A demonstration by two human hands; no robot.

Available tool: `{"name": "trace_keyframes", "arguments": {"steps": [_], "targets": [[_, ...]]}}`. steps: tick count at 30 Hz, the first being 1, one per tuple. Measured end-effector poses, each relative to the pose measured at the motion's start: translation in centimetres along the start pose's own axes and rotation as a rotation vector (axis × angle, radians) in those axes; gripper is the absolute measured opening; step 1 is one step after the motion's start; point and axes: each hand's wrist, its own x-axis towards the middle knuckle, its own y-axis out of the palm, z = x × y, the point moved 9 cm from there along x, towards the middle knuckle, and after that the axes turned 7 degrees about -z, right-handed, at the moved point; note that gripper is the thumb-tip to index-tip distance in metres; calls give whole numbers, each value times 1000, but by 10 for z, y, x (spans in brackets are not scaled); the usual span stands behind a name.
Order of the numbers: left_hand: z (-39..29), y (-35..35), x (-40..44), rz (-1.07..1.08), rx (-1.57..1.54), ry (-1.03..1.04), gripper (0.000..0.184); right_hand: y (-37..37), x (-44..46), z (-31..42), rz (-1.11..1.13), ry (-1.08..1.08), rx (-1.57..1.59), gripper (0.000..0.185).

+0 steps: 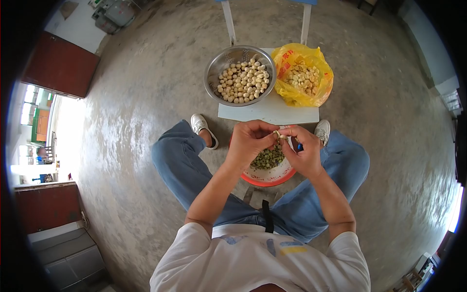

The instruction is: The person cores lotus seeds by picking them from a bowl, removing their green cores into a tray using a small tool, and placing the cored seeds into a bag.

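My left hand (250, 143) and my right hand (304, 153) meet above a red-and-white basin (266, 181). Their fingertips pinch a small pale piece (278, 135), perhaps a peeled nut or seed; its exact kind is too small to make out. A small blue object (300, 146), which may be a tool's handle, shows at my right fingers, the rest of it hidden. Green and brownish scraps (267, 158) lie in the basin, partly covered by my hands.
A white bench (267, 115) carries a metal colander (210, 90) of round, pale, nut-like balls (243, 80). Beside it, a yellow plastic bag (318, 95) holds pale pieces (302, 79). My legs straddle the basin. Gas cylinders (119, 13) stand far left.
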Motion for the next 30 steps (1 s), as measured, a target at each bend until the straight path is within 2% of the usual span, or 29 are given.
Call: {"name": "trace_keyframes", "arguments": {"steps": [5,7,13,14,17,20,23,30], "targets": [[-3,-1,2,-30,57,38,14,4,-3,8,-30,-160,-32,29],[-5,-2,2,-73,103,68,12,6,-3,7,-30,-156,-44,32],[-19,7,-2,-48,471,242,20,10,-1,9,29,-229,-98,38],[-22,9,-3,-56,445,241,19,11,-1,7,44,-228,-99,39],[-25,10,-6,-72,364,227,18,6,2,3,6,-135,13,37],[-23,5,-5,-80,228,176,17,7,-4,-25,85,277,140,32],[-18,-1,-6,-103,59,112,14,8,-6,-36,49,339,370,29],[5,-11,-4,-73,57,41,13,9,-2,-38,48,325,377,32]]}}
